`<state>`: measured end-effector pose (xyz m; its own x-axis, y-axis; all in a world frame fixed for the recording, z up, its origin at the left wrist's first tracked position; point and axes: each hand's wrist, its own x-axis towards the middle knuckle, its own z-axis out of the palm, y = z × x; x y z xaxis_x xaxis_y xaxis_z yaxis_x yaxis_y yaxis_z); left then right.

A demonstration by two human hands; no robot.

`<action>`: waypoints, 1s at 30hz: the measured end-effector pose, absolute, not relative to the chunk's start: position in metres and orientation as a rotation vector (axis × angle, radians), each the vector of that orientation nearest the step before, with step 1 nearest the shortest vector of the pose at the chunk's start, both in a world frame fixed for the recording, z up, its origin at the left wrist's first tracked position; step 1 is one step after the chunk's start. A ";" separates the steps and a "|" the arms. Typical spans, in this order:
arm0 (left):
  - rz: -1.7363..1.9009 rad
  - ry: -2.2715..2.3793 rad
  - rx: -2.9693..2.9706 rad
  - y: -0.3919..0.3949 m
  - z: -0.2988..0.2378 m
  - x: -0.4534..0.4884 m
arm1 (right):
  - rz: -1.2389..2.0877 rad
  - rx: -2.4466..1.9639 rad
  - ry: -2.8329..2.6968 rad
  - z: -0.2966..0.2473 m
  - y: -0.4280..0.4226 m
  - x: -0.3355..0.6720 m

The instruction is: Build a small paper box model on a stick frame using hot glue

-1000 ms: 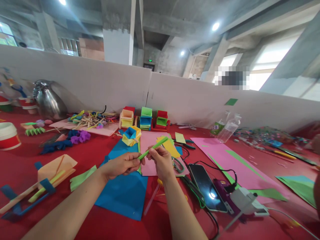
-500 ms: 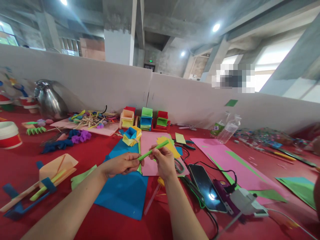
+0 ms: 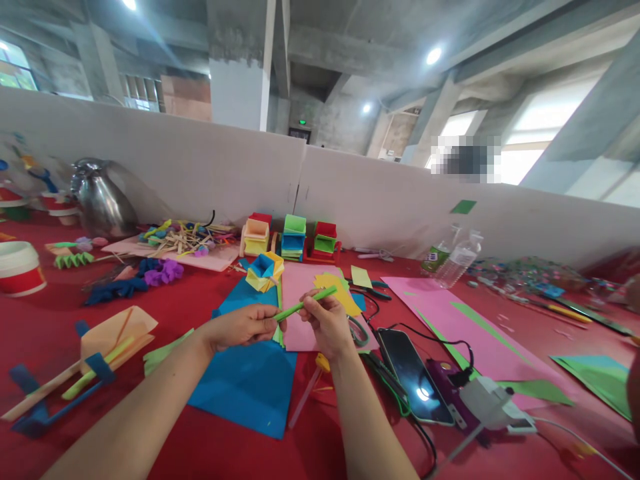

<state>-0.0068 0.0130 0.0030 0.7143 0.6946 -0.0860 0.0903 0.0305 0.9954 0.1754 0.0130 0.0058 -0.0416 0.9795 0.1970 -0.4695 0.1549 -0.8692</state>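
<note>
Partition (image 3: pixel 200 160): stood behind the tabletop (image 3: pixel 60 320).
Jug (image 3: pixel 105 203): stood on the left, before the partition.
Paper boxes (image 3: pixel 293 245): stood right of the jug, before the partition.
Bottles (image 3: pixel 460 259): stood right of the paper boxes.
Paper strip (image 3: pixel 291 311): spanned left hand (image 3: pixel 253 327) to right hand (image 3: pixel 327 323).
Phone (image 3: pixel 415 377): lay between right hand and charger (image 3: pixel 485 402).

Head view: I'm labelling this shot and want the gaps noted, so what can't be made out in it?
All in the head view:
Strip: one end hidden by the left hand's fingers.
Green paper: part hidden behind the left forearm.
Cup: cut off by the picture's left edge.
Clutter at far right: too blurred to tell pieces apart.
</note>
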 end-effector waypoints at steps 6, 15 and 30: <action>0.565 0.651 1.440 0.015 0.002 -0.010 | 1.332 -0.620 -1.021 0.006 0.012 0.182; 0.543 0.637 1.469 0.015 0.002 -0.010 | 1.234 -0.644 -1.026 0.005 0.015 0.182; 0.507 0.669 1.521 0.014 0.003 -0.011 | 1.194 -0.685 -0.979 0.004 0.016 0.184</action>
<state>-0.0112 0.0145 0.0034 0.7281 0.6806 -0.0819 0.1048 0.0075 0.9945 0.1838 0.0163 0.0039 0.0658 0.9648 0.2547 -0.4389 0.2572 -0.8609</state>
